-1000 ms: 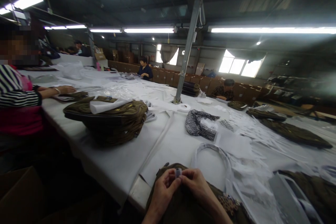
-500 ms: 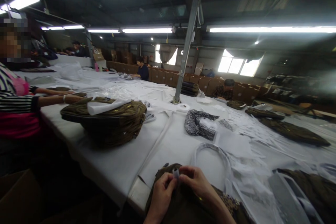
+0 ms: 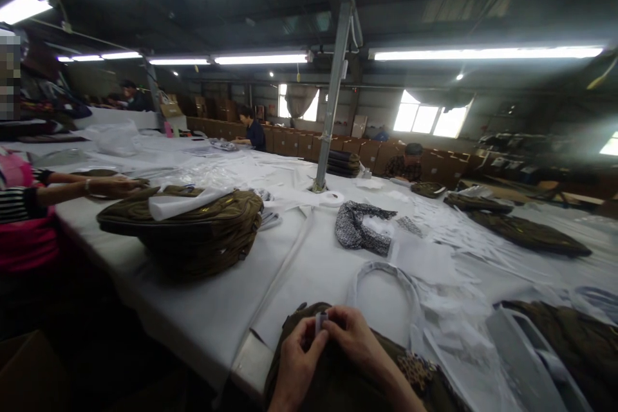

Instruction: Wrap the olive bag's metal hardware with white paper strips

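Both hands, left hand [image 3: 297,360] and right hand [image 3: 355,341], still pinch the small white tag [image 3: 319,322] together over the olive-brown fabric garment [image 3: 338,386]. It has turned from a rounded shape a second ago to a flat strip, at 6 o'clock on the white table [image 3: 217,296].

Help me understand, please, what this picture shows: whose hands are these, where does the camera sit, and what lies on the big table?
The camera sits on a person's head and looks forward and down, so the two bare hands at the bottom edge are that person's own. The left hand and the right hand meet over a dark olive bag at the near edge of the table. Together they pinch a small white tag between the fingertips. The long table is covered in white. On it lie a stack of olive bags to the left, a speckled cloth in the middle, a white strap loop and white paper pieces to the right. At the far left a co-worker's hand rests by the stack. Other people sit farther back.
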`<state>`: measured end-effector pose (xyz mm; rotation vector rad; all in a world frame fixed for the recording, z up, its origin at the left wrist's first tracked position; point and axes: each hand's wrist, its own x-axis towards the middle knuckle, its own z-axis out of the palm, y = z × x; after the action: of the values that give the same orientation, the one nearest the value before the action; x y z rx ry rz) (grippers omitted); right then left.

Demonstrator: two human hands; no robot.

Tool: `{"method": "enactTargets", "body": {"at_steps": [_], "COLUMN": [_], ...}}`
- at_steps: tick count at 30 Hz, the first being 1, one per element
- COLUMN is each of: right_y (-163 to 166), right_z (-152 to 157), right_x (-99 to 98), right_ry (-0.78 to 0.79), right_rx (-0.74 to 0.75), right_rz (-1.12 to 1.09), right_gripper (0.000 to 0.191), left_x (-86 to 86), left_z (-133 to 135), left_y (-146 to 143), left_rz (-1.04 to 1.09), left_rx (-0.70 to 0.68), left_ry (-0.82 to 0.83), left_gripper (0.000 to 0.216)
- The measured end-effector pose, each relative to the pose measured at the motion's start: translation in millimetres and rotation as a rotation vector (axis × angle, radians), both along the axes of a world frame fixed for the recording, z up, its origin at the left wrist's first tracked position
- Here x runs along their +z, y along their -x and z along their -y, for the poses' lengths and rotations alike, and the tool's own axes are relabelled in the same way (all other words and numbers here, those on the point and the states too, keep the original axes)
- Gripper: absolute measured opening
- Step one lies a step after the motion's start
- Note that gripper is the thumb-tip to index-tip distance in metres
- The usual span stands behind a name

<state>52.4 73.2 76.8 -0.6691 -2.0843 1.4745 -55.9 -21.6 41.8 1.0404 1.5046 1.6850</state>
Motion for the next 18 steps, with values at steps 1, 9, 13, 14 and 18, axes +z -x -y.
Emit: {"method": "enactTargets", "body": {"at_steps": [1,9,13,14,18], "right_y": [-0.5,-6.3,-3.9,-3.1,-0.6], "right_z": [-0.4,0.4,2.8,3.0,2.4], "right_x": [-0.7,-0.7,0.9,0.1,-7.8], "right_ry": [-0.009,-0.063,-0.073,-0.055,0.077], "right_rx": [-0.001,0.011,-0.037,-0.05,-0.081], "right_rz": [0.0,0.039,0.004,-0.012,-0.032], "right_gripper": [0.017,0.02,0.017,0.016,0.016], "left_x": [-0.7,-7.9,-7.9,-7.9,-7.6], "left_z": [-0.8,-3.7,-4.5,-4.5,-3.8], "left_y": [0.9,2.5,1.7,1.4,-0.2], "left_rz": [-0.015,-0.164,-0.083,-0.047,0.047], "left_rx": [-0.006,0.075,0.048,0.04,0.023], "left_ry": [0.012,-0.017,0.024,0.043,0.058], "left_gripper": [0.027,0.026,0.024,0.023,0.026]}}
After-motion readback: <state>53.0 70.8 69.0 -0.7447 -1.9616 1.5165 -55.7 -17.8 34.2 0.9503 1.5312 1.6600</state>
